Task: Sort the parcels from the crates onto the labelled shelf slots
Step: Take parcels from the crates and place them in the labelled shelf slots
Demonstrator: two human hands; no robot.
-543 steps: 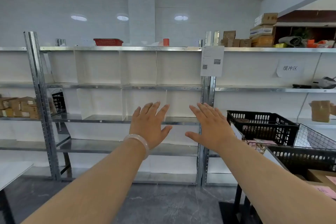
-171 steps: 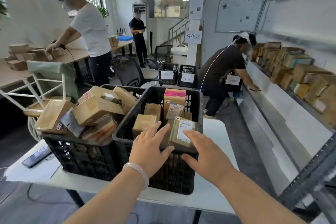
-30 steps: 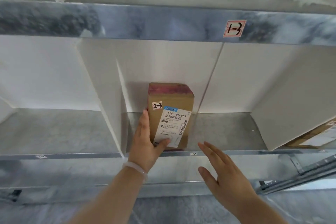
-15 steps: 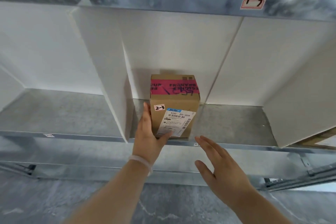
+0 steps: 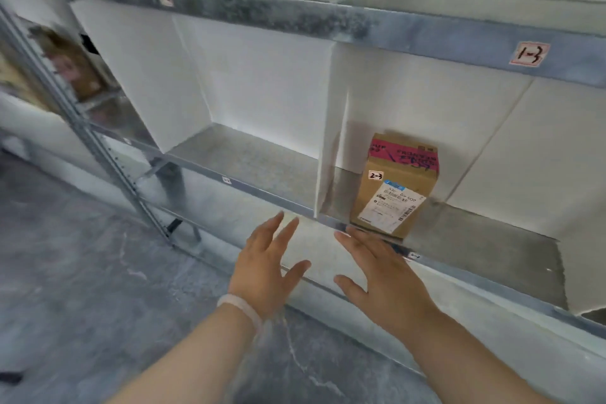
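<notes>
A brown cardboard parcel (image 5: 395, 184) with pink tape on top, a white shipping label and a small "2-3" sticker stands upright on the metal shelf (image 5: 262, 161), just right of a white divider (image 5: 331, 141). My left hand (image 5: 267, 264) hovers below the shelf's front edge with fingers spread, holding nothing. My right hand (image 5: 382, 272) is open too, its fingertips near the shelf edge just under the parcel, apart from it. A "1-3" label (image 5: 528, 54) is stuck on the upper shelf beam.
The slot left of the divider holds nothing. Blurred brown boxes (image 5: 70, 65) sit on a neighbouring rack at far left, behind a metal upright (image 5: 108, 157). Grey floor (image 5: 82, 272) spreads below, and a lower shelf rail runs under my hands.
My left hand has let go of the parcel and drawn back below the shelf edge. The view has swung left, so the parcel now sits to the right.
</notes>
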